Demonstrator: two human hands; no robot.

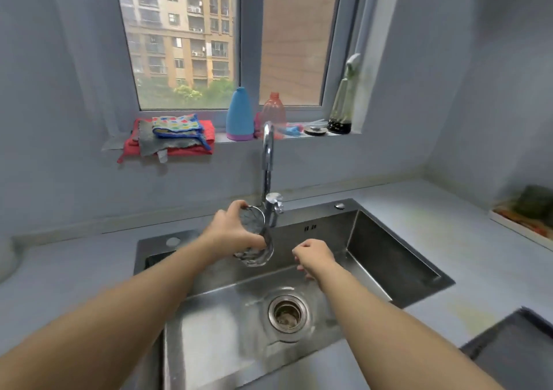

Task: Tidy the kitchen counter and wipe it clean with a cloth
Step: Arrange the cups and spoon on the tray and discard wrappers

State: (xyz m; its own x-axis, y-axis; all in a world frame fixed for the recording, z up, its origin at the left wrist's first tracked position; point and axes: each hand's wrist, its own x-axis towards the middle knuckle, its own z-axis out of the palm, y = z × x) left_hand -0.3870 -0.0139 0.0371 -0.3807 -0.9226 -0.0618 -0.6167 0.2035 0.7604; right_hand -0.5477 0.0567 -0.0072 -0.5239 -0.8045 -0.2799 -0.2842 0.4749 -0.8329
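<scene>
My left hand (232, 232) grips a clear patterned drinking glass (257, 240) and holds it tilted over the steel sink (389, 258), close under the chrome faucet (268, 162). My right hand (314, 255) hovers over the sink just right of the glass, fingers loosely curled, holding nothing. A pile of folded cloths (173, 133), red, grey and a dotted one, lies on the windowsill at the left.
A blue bottle (239, 114), a pink bottle (273, 114) and a tall dark-bottomed glass bottle (342, 105) stand on the sill. The grey counter (449, 225) surrounds the sink. A tray with greens (529, 213) sits at the far right. The drain (288, 313) lies near the sink's centre.
</scene>
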